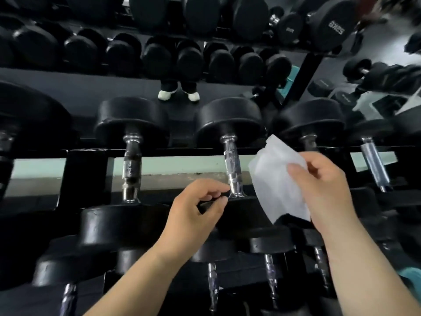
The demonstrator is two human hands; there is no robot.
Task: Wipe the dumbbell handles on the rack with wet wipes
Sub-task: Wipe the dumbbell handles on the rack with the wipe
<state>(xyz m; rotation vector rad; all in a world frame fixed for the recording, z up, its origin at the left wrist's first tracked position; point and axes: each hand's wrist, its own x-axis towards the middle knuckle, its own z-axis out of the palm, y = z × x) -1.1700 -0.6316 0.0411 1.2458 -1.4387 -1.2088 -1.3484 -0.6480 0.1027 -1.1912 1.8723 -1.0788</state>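
A white wet wipe (276,176) hangs spread out from my right hand (325,185), pinched between thumb and fingers. It hovers just right of a chrome dumbbell handle (232,165) on the black rack (86,176). My left hand (196,210) floats near that handle's lower end with loosely curled fingers and holds nothing. Another chrome handle (131,167) sits to the left, and one more (374,164) to the right. The wipe hides part of a fourth handle (308,141).
Black round dumbbell heads (132,120) line this shelf. A lower shelf holds smaller dumbbells (213,283). A mirror behind the rack reflects more dumbbells (157,55) and a person's white shoes (167,94). A teal cloth (410,278) shows at the lower right.
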